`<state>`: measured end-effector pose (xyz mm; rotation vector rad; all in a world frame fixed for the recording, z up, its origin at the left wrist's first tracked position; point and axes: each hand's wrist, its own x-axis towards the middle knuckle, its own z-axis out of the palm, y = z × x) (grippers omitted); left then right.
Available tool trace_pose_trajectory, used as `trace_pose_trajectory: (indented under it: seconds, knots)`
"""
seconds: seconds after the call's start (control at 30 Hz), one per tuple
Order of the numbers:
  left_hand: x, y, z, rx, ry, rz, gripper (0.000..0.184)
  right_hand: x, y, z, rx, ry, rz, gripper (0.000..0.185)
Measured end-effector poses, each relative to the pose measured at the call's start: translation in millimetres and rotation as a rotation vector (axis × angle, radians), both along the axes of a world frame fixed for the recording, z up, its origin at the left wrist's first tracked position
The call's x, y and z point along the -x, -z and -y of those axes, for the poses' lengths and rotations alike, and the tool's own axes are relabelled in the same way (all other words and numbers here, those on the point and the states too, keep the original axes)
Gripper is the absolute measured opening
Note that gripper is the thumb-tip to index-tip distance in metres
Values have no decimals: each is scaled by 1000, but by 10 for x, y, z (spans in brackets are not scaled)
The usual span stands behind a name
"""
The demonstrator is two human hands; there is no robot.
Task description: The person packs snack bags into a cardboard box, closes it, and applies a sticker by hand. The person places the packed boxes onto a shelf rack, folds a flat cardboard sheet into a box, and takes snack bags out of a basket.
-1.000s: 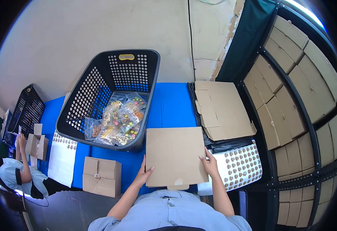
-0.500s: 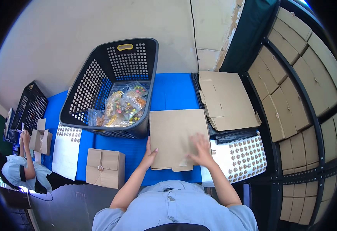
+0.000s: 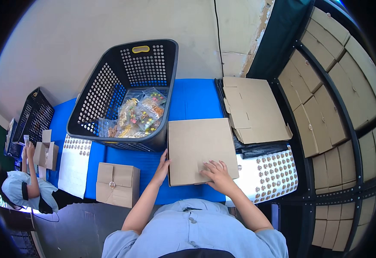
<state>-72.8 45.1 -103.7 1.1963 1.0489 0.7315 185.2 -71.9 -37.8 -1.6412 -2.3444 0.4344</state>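
Note:
A brown cardboard box [image 3: 198, 142] lies on the blue-covered table in front of me, its broad plain face up. My left hand [image 3: 161, 168] rests flat against its left side with the fingers stretched out. On the lower right part of the upper face lies my right hand [image 3: 218, 176], fingers spread and holding nothing. A smaller closed carton [image 3: 127, 182] with a round sticker on its flap stands to the left. Just right of the box is a sheet of round stickers [image 3: 276, 172].
A black perforated basket [image 3: 173, 81] holds several clear bags of colourful contents [image 3: 140, 114]. Flat cardboard blanks [image 3: 256, 109] are stacked at back right. Shelves of cartons [image 3: 342, 86] line the right side. Another person [image 3: 20, 189] handles an open carton [image 3: 47, 155] at far left.
The tab that stuck out at the box's front edge no longer shows. My right hand has moved slightly down and left on the box; my left hand has flattened along its side.

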Motion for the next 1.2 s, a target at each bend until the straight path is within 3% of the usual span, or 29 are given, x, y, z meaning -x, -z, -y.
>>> trace_pose_trajectory:
  seconds: [0.5, 0.63, 0.7, 0.8, 0.9, 0.97, 1.03, 1.1, 1.2]
  knots:
    - [-18, 97, -25, -33, 4, -8, 63, -80, 73, 28, -24, 25, -89, 33]
    - [-67, 104, 6, -15, 9, 31, 74, -74, 109, 27, -13, 58, -78, 29]
    - [-128, 211, 50, -17, 22, 60, 80, -87, 217, 20, 3, 27, -364, 26]
    - [-236, 391, 126, -301, -26, -63, 82, -96, 243, 29, -11, 57, -409, 25]
    - [-252, 466, 157, -294, -50, -159, 79, -144, 354, 84, -21, 86, -499, 24]
    - [-258, 460, 163, -293, -45, -154, 77, -207, 480, 225, -85, 257, -620, 21]
    - [-265, 434, 173, -287, -44, -149, 75, -409, 644, 380, -349, 707, -702, 19]
    - [-275, 441, 178, -317, -73, -126, 71, -693, 764, 536, -590, 927, -511, 28]
    - [-311, 459, 200, -322, -121, -148, 69, -949, 909, 958, -382, 1217, -653, 46]
